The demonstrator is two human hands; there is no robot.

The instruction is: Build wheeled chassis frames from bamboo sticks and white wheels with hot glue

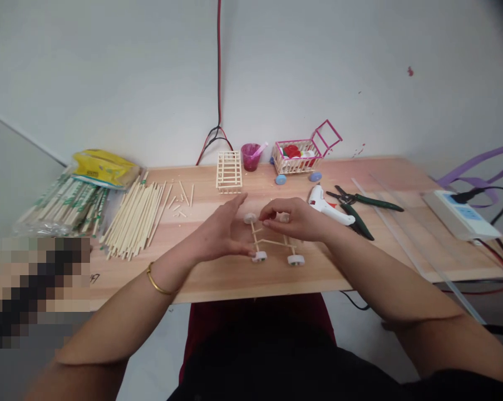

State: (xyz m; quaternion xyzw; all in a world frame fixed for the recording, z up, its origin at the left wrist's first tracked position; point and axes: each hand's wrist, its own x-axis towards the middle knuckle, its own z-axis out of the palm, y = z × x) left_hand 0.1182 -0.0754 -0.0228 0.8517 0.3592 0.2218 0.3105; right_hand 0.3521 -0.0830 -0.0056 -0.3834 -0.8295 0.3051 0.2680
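Observation:
A small stick frame with white wheels (272,241) lies on the wooden table in front of me. At its left side is my left hand (220,231), thumb and fingers spread wide, the thumb tip by the near left wheel (259,257). Over the frame's far part, my right hand (291,218) is bent with its fingertips drawn together; whether anything small is between them is hidden. Behind my hands stands a stick basket (229,171) without wheels.
Loose sticks (137,220) and bagged bundles (68,203) lie left. A purple cup (250,157) and a finished cart (297,159) stand at the back. Rightward are a glue gun (329,207), green-handled cutters (360,206), clear rods (389,228) and a power strip (462,216).

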